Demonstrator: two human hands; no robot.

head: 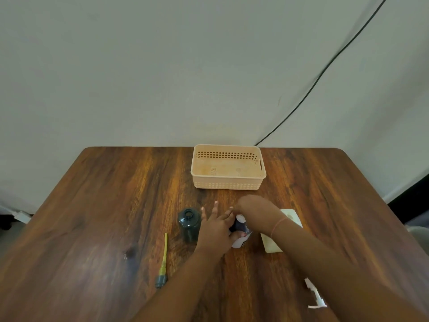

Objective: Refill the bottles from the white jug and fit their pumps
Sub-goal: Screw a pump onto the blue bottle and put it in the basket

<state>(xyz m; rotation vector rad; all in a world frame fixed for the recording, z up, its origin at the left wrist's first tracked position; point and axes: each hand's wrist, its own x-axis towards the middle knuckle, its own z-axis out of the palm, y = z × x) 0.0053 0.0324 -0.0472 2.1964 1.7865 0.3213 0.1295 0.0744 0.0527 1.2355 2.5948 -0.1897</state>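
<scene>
The wooden surface fills the lower view, with an empty peach basket at its far edge against the wall. Just right of centre lies a pale flat slab, partly under the right forearm; whether this is the white jug I cannot tell. Left of the hands stands an open dark bottle, upright, its mouth bare and no pump fitted. Between the hands is a second bottle, dark with a white label, also upright. The left hand steadies it with thumb against the body while the other fingers splay out loosely; the right hand closes down over its top, apparently gripping the cap or pump, though blur hides which. A pump with a yellow dip tube lies flat to the near left, its long axis running away from the person, collar nearest; the left hand is the closer one to it, and the open bottle sits between them. A small white piece lies near the right elbow.
</scene>
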